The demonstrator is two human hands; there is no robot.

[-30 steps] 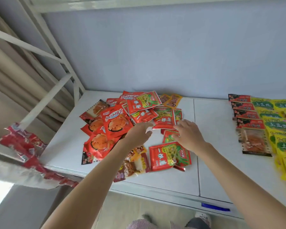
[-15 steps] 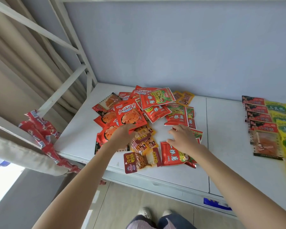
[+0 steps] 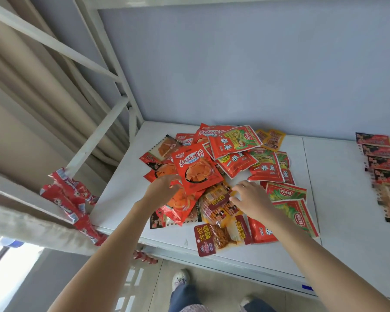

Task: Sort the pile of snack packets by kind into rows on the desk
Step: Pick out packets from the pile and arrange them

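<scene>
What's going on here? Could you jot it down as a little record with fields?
Place: white desk against a blue wall
Pile: mixed snack packets, mostly red
Left hand: on orange-red packets at the pile's left edge
Right hand: fingertips on a yellow packet
Sorted row: at far right

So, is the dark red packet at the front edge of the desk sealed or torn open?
Looks sealed: the dark red packet lies flat, contents inside, no tear visible.

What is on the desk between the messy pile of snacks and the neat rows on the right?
Nothing: in the head view, the white desk is bare between the pile and the sorted rows, except for a thin seam line.
</scene>
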